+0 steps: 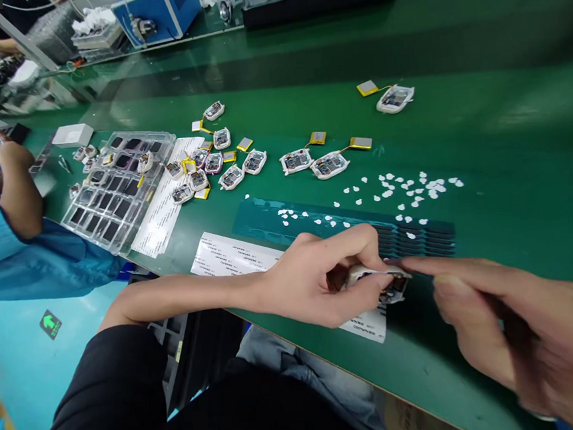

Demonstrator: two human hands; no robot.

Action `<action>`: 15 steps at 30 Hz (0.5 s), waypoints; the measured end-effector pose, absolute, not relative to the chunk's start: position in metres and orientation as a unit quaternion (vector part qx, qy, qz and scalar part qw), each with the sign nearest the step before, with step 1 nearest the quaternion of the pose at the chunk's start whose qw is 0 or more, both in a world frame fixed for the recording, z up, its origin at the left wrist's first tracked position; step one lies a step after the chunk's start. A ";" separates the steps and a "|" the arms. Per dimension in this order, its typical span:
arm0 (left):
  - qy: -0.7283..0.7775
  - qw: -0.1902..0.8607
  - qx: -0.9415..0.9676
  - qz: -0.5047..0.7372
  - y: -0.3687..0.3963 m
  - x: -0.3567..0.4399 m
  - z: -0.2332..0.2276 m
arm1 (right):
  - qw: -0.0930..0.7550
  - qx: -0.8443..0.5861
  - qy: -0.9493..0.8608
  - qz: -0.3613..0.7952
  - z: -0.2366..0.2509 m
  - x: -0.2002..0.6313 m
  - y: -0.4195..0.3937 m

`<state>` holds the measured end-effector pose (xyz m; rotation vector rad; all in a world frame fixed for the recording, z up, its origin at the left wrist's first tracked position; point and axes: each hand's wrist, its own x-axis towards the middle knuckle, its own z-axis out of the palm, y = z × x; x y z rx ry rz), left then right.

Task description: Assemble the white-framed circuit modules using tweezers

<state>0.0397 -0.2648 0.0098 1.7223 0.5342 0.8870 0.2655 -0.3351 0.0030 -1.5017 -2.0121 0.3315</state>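
My left hand is closed round a small white device housing with a circuit board inside, tilted on its side above the bench edge. Part of the housing is hidden behind my fingers. From the right comes my right hand, its index finger stretched to the housing's upper edge and seemingly touching it. The thumb stands apart below, and I see nothing held there. Beneath my left hand lies a white printed sheet. Just beyond is a teal strip with dark pieces in rows.
White round stickers are scattered beyond my hands. Several open housings with yellow-edged batteries lie on the green bench. A clear compartment tray stands left, near a co-worker's arm. Behind are a blue box and black tray.
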 end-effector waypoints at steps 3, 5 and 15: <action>0.201 0.521 0.742 0.371 -0.267 0.039 0.011 | 0.357 -0.534 -0.758 0.112 0.013 0.255 -0.329; 0.196 0.507 0.755 0.367 -0.267 0.038 0.009 | 0.384 -0.504 -0.757 0.160 0.020 0.244 -0.325; 0.195 0.498 0.803 0.262 -0.251 0.029 0.009 | 0.370 -0.523 -0.717 0.276 0.032 0.239 -0.313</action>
